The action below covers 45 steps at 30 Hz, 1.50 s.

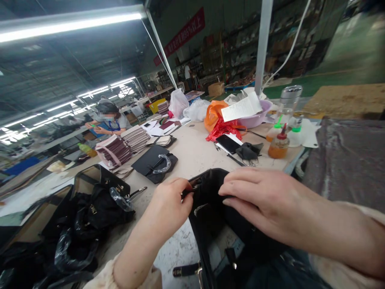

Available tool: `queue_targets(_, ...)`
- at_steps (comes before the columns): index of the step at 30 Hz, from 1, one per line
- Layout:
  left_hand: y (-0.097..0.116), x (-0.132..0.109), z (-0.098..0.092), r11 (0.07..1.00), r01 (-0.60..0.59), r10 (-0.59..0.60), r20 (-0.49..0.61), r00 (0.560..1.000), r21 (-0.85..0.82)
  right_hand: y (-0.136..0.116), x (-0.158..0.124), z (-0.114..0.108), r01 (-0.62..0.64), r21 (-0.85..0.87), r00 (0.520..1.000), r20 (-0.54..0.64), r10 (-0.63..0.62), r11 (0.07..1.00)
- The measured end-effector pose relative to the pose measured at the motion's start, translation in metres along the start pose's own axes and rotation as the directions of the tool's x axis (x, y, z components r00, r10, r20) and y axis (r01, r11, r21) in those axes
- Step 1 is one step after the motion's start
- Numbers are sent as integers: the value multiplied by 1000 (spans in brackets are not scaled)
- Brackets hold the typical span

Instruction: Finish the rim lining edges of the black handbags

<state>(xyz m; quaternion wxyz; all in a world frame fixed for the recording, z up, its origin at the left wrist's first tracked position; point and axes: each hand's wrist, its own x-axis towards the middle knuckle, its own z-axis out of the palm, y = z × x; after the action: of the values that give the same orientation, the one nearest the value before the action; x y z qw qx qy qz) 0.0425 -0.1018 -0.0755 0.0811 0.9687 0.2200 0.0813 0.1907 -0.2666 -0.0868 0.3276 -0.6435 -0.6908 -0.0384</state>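
A black handbag (207,245) lies open in front of me, its dark inside showing. With thumb and forefinger my left hand (174,200) pinches the bag's edge near a small metal zip part. My right hand (261,200) is closed over the rim on the other side, fingers pressed together; the thumb side is partly hidden. A strap with a metal buckle (188,271) sticks out at the bag's lower left. Several more black bags (102,210), some with plastic-wrapped handles, are piled to the left of my left arm.
Beyond the handbag lie a flat black bag (155,162), stacked maroon pieces (116,151), a phone (228,143) and scissors (252,161). Glue bottles (279,146), a purple basin (260,113) and red and orange plastic bags (215,114) stand farther back. A co-worker (110,118) sits at the far left.
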Motion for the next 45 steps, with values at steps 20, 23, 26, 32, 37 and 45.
queue_targets(20, -20, -7, 20, 994, -14, -13, -236, 972, -113, 61, 75, 41, 404, -5, 901, 171, -398, 915)
queue_targets(23, -20, -5, 22, 992, -20, -10, -235, 972, -124, 59, 77, 39, 432, -51, 889, 193, -416, 900)
queue_targets(26, -21, -3, 22, 991, -26, -6, -242, 970, -128, 57, 79, 40, 435, -91, 887, 212, -409, 896)
queue_targets(32, -22, -4, 22, 992, -12, -21, -262, 965, -122, 52, 80, 45, 350, -109, 923, 207, -324, 930)
queue_targets(37, -23, -3, 23, 993, 20, -50, -268, 962, -113, 46, 79, 47, 270, -156, 951, 196, -238, 950)
queue_targets(45, -23, 1, 21, 990, 64, -93, -243, 966, -127, 42, 81, 47, 205, -251, 967, 201, -156, 946)
